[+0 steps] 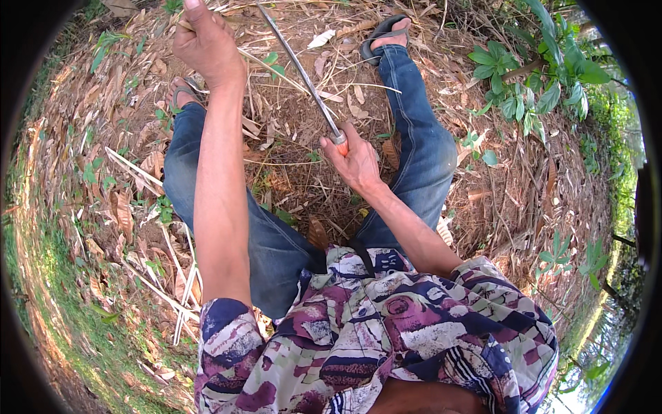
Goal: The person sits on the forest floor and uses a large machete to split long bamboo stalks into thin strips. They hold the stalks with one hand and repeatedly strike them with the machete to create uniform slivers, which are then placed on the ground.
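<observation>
My right hand (355, 160) is closed round the orange handle of a long-bladed knife (301, 73). Its narrow metal blade points away from me and slants up to the left, with the tip at the top edge of the view. Farther forward on the left, my left hand (209, 52) is raised in a fist with the thumb extended. A thin pale plant strip (265, 66) appears gripped in that fist and trails down to the right, toward the blade. Whether strip and blade touch, I cannot tell. The fist hides part of the strip.
Several pale strips (185, 293) lie on the left among dry leaves, and others are scattered beyond the knife. My jeans-clad legs (420, 141) are spread on both sides, with a sandalled foot (386, 38) far right. Green leafy plants (545, 76) grow at the right.
</observation>
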A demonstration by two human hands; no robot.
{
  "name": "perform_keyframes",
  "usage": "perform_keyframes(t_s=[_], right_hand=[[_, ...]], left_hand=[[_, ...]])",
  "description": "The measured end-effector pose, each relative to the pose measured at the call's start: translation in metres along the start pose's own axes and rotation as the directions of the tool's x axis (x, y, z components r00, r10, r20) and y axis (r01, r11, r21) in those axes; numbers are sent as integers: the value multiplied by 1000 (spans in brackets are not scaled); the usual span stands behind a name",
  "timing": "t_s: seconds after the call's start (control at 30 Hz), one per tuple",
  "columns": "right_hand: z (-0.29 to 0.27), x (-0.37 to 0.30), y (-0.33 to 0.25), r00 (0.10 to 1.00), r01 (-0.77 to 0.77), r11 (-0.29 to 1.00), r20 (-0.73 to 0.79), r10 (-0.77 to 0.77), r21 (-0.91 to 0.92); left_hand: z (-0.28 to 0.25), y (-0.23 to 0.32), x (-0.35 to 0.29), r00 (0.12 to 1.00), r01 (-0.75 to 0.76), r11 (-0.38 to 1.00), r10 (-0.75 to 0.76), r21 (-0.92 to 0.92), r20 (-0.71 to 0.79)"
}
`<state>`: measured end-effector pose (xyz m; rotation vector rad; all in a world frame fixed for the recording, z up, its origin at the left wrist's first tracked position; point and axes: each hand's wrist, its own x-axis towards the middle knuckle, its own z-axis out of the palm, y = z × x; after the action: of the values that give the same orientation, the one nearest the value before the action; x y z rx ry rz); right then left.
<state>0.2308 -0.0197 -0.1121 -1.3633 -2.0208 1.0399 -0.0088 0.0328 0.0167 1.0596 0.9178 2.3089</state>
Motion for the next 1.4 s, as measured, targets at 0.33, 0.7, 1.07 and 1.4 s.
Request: perform_keyframes(t_s=[0.33, 0.7, 1.07, 1.4], right_hand=[[36, 15, 93, 838, -445, 887, 404, 367, 119], [10, 27, 53, 806, -506, 840, 455, 380, 196], [27, 17, 89, 676, -722, 549, 599, 429, 422], [-8, 7, -26, 999, 13, 986, -42, -6, 167]], left_hand=[[-6, -11, 9, 986, -102, 991, 112, 82, -125], [8, -9, 3, 989, -136, 990, 138, 46, -48], [35, -9, -8, 993, -115, 991, 113, 71, 30], [19, -32, 3, 979, -125, 978, 149, 166, -138]])
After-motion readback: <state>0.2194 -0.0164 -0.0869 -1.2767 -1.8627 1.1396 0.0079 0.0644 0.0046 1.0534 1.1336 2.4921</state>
